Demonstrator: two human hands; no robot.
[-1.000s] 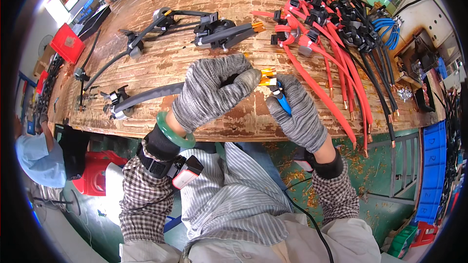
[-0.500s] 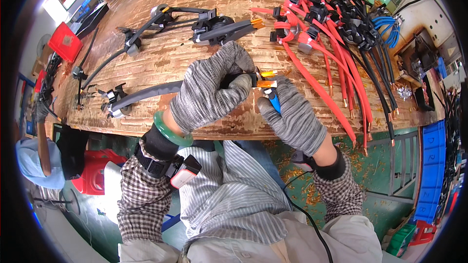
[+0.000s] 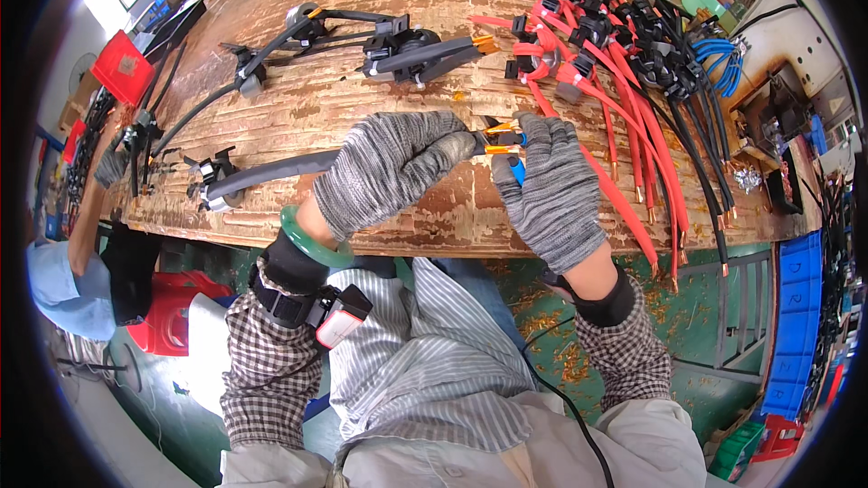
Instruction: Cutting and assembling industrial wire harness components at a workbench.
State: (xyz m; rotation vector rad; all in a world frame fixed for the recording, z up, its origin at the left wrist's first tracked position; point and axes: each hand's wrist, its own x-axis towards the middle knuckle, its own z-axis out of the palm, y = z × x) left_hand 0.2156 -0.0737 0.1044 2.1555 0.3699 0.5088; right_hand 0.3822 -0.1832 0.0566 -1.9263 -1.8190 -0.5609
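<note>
At worn wooden bench (image 3: 434,235), dark cable (image 3: 280,173) runs from black clamp fitting (image 3: 217,168) into left hand (image 3: 380,167), gloved fingers closed around it; orange ends (image 3: 501,150) protrude toward right hand (image 3: 553,199), fingers wrapped around blue-handled tool (image 3: 516,171). Slip of tool could nick ends or nearby fingertips.

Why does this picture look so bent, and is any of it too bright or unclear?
Head view: the wooden workbench bows at its near edge, from the fisheye lens; head view: the window at upper left glares white; head view: the gloved left hand looks fairly crisp, but the blue-handled tool is mostly hidden by the right hand.
</note>
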